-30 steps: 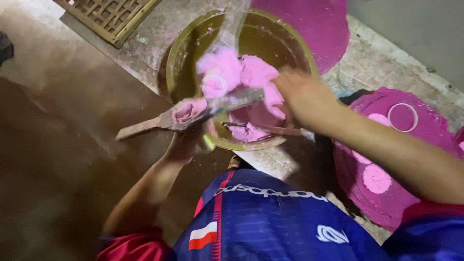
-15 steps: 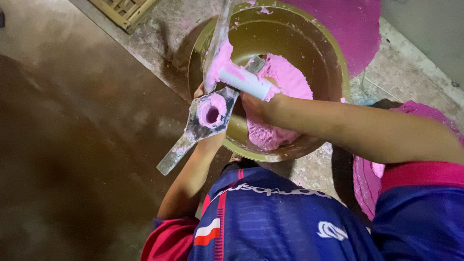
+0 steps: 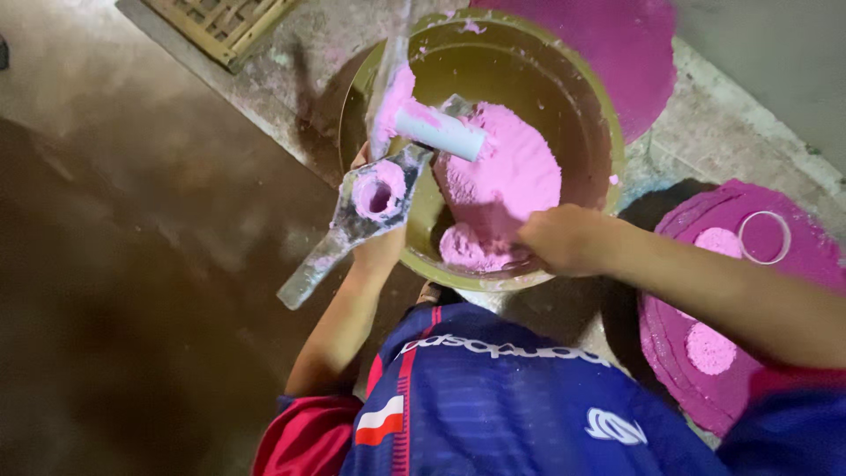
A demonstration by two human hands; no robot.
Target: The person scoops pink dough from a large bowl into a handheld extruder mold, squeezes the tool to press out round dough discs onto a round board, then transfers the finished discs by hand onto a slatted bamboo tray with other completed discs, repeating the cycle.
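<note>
one metal mould is lying slantwise over the bowl's near rim, its handle pointing down-left, its cup (packed with pink powder) facing up. the left hand is gripping it from beneath. the right hand is digging into the powder, fingers curled.
</note>
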